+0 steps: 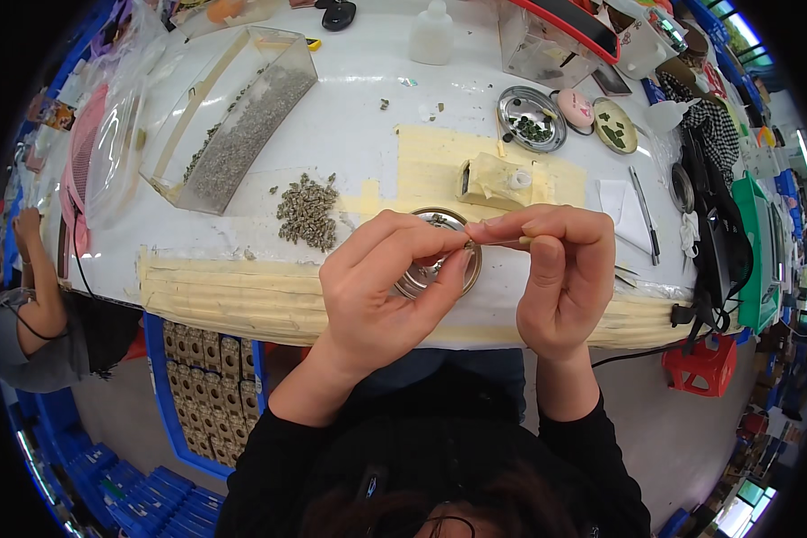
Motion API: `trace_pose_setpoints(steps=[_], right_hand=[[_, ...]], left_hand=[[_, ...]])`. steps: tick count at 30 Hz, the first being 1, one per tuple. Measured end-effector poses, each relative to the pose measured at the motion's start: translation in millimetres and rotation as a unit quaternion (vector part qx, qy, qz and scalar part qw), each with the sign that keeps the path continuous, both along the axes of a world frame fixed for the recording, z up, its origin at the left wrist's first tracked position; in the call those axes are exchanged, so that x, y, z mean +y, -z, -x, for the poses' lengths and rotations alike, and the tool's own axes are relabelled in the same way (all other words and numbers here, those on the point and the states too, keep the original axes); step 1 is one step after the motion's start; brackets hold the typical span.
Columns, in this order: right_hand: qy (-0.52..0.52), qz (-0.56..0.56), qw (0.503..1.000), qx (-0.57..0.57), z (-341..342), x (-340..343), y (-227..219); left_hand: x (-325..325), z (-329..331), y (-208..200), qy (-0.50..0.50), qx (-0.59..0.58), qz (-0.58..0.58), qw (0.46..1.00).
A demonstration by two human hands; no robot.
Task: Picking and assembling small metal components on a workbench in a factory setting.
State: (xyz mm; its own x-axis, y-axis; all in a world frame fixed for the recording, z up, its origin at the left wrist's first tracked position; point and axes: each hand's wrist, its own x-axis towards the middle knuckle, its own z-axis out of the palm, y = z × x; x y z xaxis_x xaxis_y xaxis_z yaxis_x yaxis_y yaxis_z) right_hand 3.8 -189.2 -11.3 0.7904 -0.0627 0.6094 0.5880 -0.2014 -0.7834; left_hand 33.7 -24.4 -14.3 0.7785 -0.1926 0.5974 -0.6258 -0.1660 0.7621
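My left hand pinches a tiny piece between thumb and forefinger; it is too small to name. My right hand is closed on a thin, pale-ended stick, whose far end meets the left fingertips. Both hands are above a round, shiny metal dish, partly hidden by my left hand. Left of the dish lies a loose pile of small grey-brown metallic pieces. Beyond my right hand, a tape-wrapped block with a whitish knob stands on yellow tape.
A clear bin of small grey parts stands at left. Dishes with dark green bits and a white bottle are farther back. A pen lies at right. Below is a blue crate of metal parts. Another person's arm shows far left.
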Motion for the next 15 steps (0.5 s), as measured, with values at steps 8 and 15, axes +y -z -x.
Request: trace_pose_setpoints(steps=[8, 15], right_hand=[[-0.008, -0.036, 0.999, 0.01, 0.6, 0.8, -1.8], [0.16, 0.095, 0.982, -0.016, -2.5, -21.9, -17.6]], left_hand=[[0.8, -0.2, -0.4, 0.002, -0.004, -0.001, 1.0], [1.1, -0.3, 1.7, -0.003, -0.007, -0.003, 1.0]])
